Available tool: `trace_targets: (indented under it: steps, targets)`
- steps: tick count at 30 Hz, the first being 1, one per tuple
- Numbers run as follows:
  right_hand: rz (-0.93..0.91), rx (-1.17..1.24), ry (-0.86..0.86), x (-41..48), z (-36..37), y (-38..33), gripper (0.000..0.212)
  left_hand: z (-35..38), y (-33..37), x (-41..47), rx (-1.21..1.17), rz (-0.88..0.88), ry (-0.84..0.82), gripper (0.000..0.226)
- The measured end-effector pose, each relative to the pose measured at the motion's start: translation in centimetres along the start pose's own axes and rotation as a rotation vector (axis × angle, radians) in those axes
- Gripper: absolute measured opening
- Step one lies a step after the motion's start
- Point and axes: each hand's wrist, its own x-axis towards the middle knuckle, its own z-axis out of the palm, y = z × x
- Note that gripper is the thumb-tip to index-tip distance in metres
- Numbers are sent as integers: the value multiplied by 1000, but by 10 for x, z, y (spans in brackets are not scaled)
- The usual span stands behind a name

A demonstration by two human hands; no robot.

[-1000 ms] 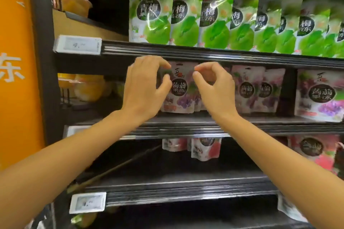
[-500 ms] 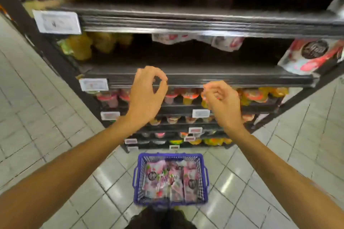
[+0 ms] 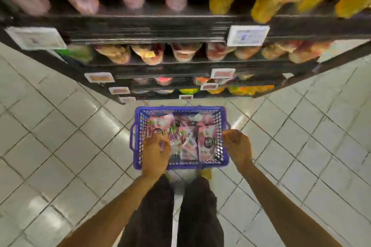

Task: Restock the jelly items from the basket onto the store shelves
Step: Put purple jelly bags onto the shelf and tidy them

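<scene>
Head view: left grip (image 3: 155, 154), right grip (image 3: 236, 146) dropped from shelves (image 3: 140, 30) to blue plastic mesh basket (image 3: 180, 109); curled, hold unclear. Next pick likely.

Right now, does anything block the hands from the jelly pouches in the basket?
Nothing visible does. The basket is open-topped; the left hand is over the jelly pouches, the right hand by its rim.

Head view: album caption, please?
Left hand and right hand at a basket of jelly pouches on the floor.
</scene>
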Motion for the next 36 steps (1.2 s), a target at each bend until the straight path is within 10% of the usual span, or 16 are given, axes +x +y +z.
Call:
trace_targets:
  steps: [13,23,27,36]
  targets:
    - [634,227,-100,164,107,204,18,218,-132,60,12,-421,-183,14]
    - [637,107,-68,212,163,266,62,298,-180,112,280,-362,-417,50]
    - [629,242,-187,209,162,269,46,289,-188,115,117,-534,-497,19]
    - [331,217,-337,166,120,201,35,211,-166,76,-335,-739,-377,23]
